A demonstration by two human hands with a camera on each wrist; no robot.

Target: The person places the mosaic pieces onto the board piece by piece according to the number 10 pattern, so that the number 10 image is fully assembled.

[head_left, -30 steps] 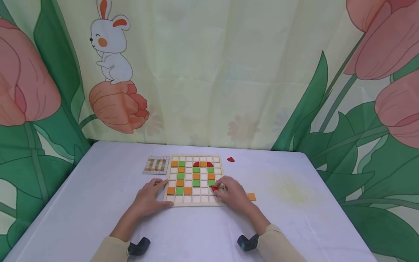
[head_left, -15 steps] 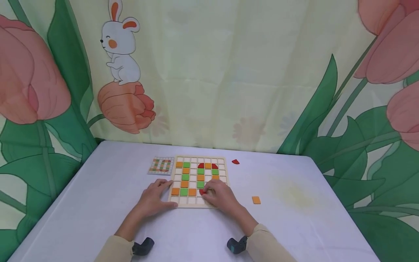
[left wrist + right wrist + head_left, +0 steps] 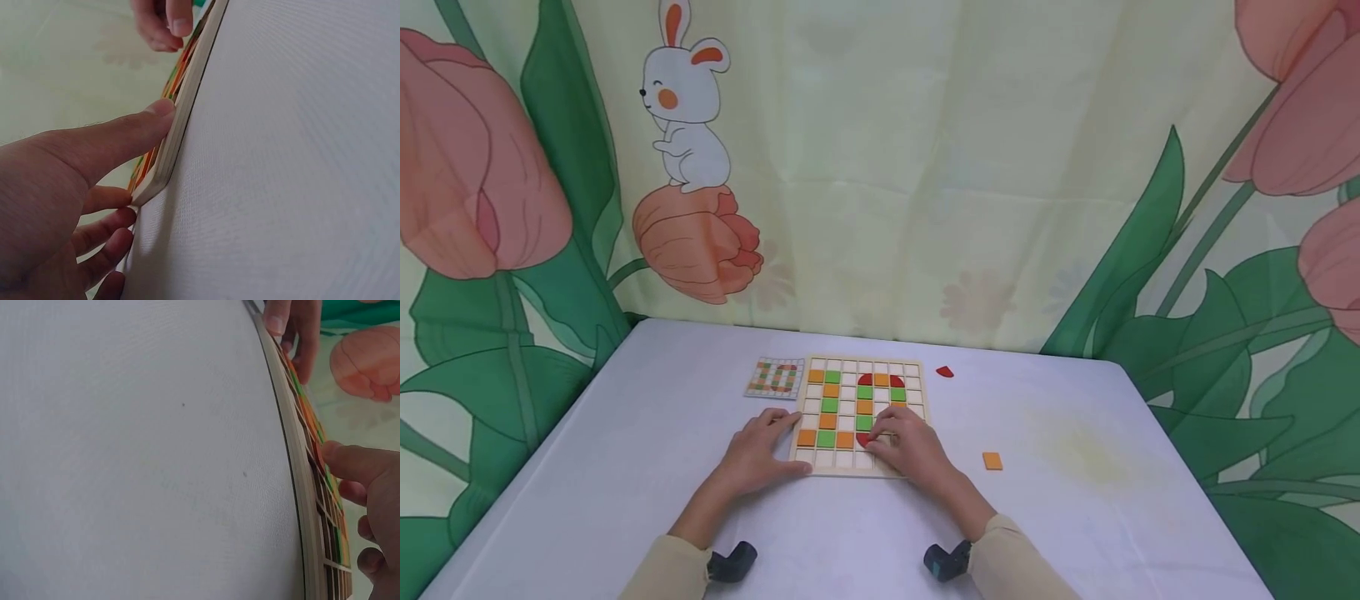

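A square wooden grid board point(image 3: 824, 458) lies on the table, partly filled with orange, green and red tiles. My left hand point(image 3: 756, 457) rests against its left side with fingers spread; the thumb point(image 3: 140, 128) touches the rim by the near corner. Over the lower middle of the grid, my right hand point(image 3: 913, 450) pinches a red quarter-circle tile point(image 3: 862, 439) between thumb and forefinger. That tile sits just below a column of green and orange squares. My right hand covers some cells on the board's right side.
A small pattern card point(image 3: 774, 377) lies against the board's upper left. To the right are a loose red quarter-circle tile point(image 3: 945, 372) and an orange square tile point(image 3: 992, 461). A printed curtain point(image 3: 880, 183) hangs behind the table.
My right hand has carried the red tile leftward across the board to the cell under the left green-and-orange column. The left hand stays on the board's edge. The head view has shifted slightly.
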